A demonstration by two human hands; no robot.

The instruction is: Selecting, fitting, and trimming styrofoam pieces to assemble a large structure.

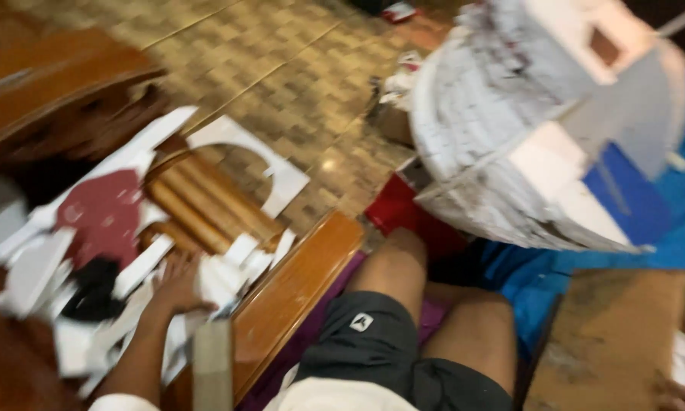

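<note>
Nearest, the person's bent knees and dark grey shorts [373,342] fill the bottom middle. At the bottom right corner only the edge of the right hand [681,397] shows, beside a brown cardboard sheet [616,335]; whether it is open or closed cannot be told.

The left hand [176,283] reaches forward, fingers spread open and flat, resting on a heap of white foam-board offcuts [129,304]. The heap lies on a wooden chair seat [198,205] at the left; the strips are flat and straight-edged, scattered at many angles, most with their long axes running from lower left to upper right. Among them lie a dark red piece [103,213] and a black scrap [91,289]. A larger white sheet with an arched cutout [270,171] lies at the far side of the heap. The glossy orange-brown chair rail [297,289] runs diagonally between the heap and the knees.

To the right, raised above a blue cloth [662,221], is a big white foam model [525,129], blocky and curved, smudged with grey, blurred by motion. A red object [399,209] sits under its near edge.

Beyond is a floor of small tan, woven-pattern tiles [281,76].
</note>
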